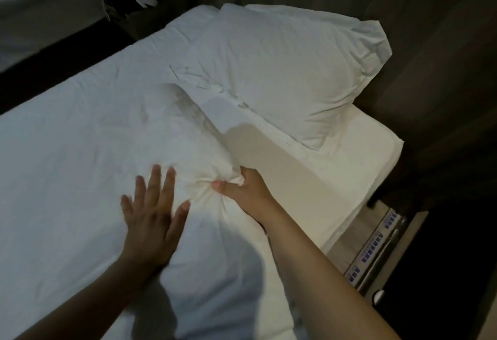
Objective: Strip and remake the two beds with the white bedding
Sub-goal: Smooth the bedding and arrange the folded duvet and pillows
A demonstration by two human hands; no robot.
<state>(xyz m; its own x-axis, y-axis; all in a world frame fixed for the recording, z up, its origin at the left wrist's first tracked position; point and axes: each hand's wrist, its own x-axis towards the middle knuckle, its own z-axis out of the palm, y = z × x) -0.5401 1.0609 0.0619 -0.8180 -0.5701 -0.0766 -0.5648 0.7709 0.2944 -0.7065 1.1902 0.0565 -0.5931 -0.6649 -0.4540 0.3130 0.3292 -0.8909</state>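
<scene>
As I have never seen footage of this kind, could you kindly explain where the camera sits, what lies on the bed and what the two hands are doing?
There is no machine here: a person is working with bare hands. The single picture comes from a wide-angle camera worn on the person's head, looking forward and down. Below it is a bed covered by a crumpled white fabric sheet, with a plump white pillow at its head. The left hand lies flat on the sheet, fingers spread. The right hand grips a bunched fold of that sheet, and beside it the bare cream mattress shows. The edge of a second white bed is visible at top left.
</scene>
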